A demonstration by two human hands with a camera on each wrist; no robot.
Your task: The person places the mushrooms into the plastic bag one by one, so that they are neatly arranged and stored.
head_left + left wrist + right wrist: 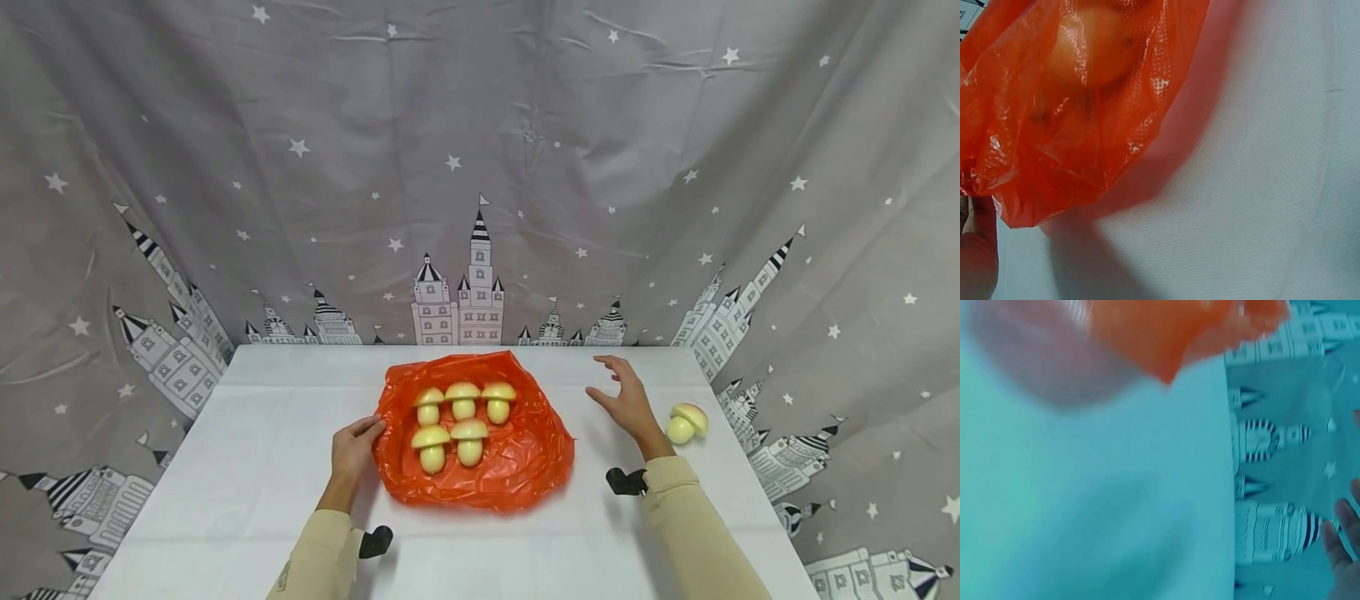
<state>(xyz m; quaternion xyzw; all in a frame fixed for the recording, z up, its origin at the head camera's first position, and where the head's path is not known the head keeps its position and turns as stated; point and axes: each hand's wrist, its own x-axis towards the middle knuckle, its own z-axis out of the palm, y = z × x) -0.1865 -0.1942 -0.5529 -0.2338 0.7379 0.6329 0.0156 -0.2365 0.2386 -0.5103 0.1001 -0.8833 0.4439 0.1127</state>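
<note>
A red plastic bag (pixel 517 475) lies spread wide on the table, its rim raised around several toy mushrooms (pixel 469 442). These yellow mushrooms sit in two rows toward the bag's left side. My left hand (pixel 356 450) pinches the bag's left rim; in the left wrist view, the fingers (pixel 982 219) meet the red film at the lower left edge. My right hand (pixel 626 408) holds nothing, its thumb and fingers spread apart above the table to the right of the bag. Another mushroom (pixel 686 423), with a reddish patch on its cap, lies tilted just right of that hand.
A white cloth covers the table (pixel 270 442). Behind it and along both sides hangs a grey curtain (pixel 337 192) printed with stars and castles. Black wrist mounts (pixel 626 482) project inward from both sleeves.
</note>
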